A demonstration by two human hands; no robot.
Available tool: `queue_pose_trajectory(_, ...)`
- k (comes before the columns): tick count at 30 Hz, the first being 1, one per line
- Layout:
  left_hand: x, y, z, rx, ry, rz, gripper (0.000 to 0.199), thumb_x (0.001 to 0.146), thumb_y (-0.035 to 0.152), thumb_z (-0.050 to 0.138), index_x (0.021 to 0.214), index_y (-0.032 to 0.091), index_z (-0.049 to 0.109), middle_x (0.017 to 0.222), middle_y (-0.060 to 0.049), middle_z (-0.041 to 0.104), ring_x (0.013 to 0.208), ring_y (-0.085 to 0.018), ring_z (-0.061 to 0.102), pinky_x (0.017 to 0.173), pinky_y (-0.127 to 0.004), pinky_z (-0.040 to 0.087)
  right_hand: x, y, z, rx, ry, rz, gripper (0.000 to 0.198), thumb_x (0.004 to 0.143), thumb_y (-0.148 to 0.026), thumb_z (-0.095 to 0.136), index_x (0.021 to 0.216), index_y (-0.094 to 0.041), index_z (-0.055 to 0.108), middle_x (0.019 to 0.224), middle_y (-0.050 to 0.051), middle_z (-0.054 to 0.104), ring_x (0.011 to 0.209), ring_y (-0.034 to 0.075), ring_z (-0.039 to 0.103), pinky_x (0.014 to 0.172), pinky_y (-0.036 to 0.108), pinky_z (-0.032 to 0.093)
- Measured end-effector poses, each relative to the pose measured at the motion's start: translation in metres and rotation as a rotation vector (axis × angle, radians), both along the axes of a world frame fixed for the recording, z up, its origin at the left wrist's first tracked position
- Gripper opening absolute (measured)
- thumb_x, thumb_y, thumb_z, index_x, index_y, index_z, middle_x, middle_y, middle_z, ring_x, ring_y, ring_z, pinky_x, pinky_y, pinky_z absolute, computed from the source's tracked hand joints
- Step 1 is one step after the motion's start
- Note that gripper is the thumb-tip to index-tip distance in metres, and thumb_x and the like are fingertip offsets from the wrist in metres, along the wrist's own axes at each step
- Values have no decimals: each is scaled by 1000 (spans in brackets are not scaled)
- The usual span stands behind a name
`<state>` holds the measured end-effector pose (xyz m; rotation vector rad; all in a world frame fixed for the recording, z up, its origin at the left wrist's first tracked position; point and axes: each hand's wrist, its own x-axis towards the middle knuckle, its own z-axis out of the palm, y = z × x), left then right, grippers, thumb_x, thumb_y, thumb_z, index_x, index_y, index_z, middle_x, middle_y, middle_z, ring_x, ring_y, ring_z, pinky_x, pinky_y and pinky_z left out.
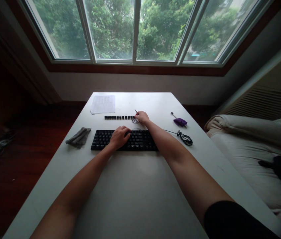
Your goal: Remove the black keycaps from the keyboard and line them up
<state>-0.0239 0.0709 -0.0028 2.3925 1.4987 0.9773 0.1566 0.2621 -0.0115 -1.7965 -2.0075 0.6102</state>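
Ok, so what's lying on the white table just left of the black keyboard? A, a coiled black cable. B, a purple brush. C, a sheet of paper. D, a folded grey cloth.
D: the folded grey cloth lies just left of the keyboard, while the purple brush and coiled cable lie to its right and the paper lies farther back on the table.

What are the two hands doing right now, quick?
Left hand: rests palm-down on the black keyboard, holding nothing that shows.
Right hand: at the end of the row of keycaps, fingers curled; its hold cannot be told.
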Motion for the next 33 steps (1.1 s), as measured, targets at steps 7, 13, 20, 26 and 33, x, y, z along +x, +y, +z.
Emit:
queue_pose_trajectory(7,0,0,0,2,25,-3,13,90,25,57,98,25,68,103,-6,66,100,-24,59,90,-41,49,0,2,-4,7,-15,6,24,83,-37,66,98,-20,74,97,9,74,91,19,66,75,24,46)
queue_pose_trajectory(13,0,1,0,-1,28,-8,13,90,25,57,98,25,68,102,-6,66,99,-24,59,92,-42,48,0,-3,0,17,-21,10,24,84,-36,66,100,-20,74,102,9,74,94,20,66,77,24,45)
queue_pose_trajectory(20,1,-1,5,-35,74,5,15,92,26,55,100,24,68,104,-5,66,101,-23,58,94,-39,47,4,-6,2,46,-29,-1,30,92,-42,55,102,-19,71,106,11,72,98,23,64,81,27,45)
queue_pose_trajectory(26,4,-2,8,-53,113,17,17,92,27,55,101,25,69,104,-5,67,103,-24,56,95,-40,47,27,-16,9,153,103,126,42,100,-39,35,105,-17,69,105,11,69,97,22,61,86,30,44)
queue_pose_trajectory(33,7,-4,8,-36,139,9,17,92,28,55,101,24,68,104,-6,68,103,-25,55,94,-41,46,54,-50,30,193,360,250,46,98,-49,36,93,-17,69,72,3,63,64,16,58,65,28,45)
